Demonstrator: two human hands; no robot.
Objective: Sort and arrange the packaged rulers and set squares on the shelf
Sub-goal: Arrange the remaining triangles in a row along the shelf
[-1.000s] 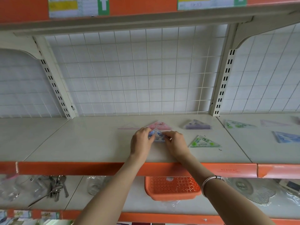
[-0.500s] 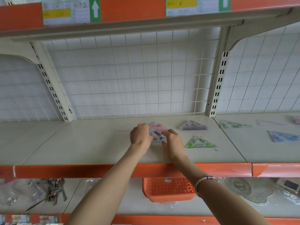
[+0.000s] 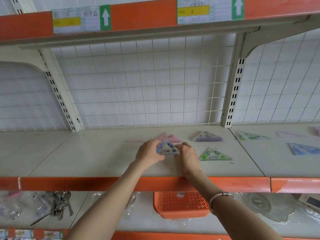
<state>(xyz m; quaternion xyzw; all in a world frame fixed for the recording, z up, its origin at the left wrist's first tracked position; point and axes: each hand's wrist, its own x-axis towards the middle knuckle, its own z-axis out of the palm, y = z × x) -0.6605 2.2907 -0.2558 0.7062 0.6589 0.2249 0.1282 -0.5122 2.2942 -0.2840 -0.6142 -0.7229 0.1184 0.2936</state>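
**Shelf [image 3: 86, 158] sorting: blue pack [image 3: 167, 149] held from both sides**

Taking the blue pack as the centre of the dial: it is a triangular packet of set squares, printed blue and white, over the middle bay of the cream shelf, its face tipped toward the camera. Whether its lower edge touches the board cannot be told.

The left hand [image 3: 149, 152] comes in from 9 o'clock, fingers curled round the packet's left corner. The right hand [image 3: 187, 155] comes in from 3 o'clock, fingers bent and pinching the right corner. Both have hold of the same packet. A silver bracelet [image 3: 220, 196] sits on the right forearm.

At 12 o'clock, just behind the blue pack and partly hidden by it, a pink pack [image 3: 170, 138] lies flat. At 2 o'clock a purple stack [image 3: 207, 137] of packets lies near the back. At 3 o'clock, beyond the right hand, a green set square [image 3: 214, 155] lies flat and apart from the fingers.

Further round at 3 o'clock, in the next bay, lie another green packet [image 3: 251, 135] and a blue packet [image 3: 304, 148] near the frame edge.

At 6 o'clock, on the level below, an orange basket [image 3: 181, 204] shows between the forearms.
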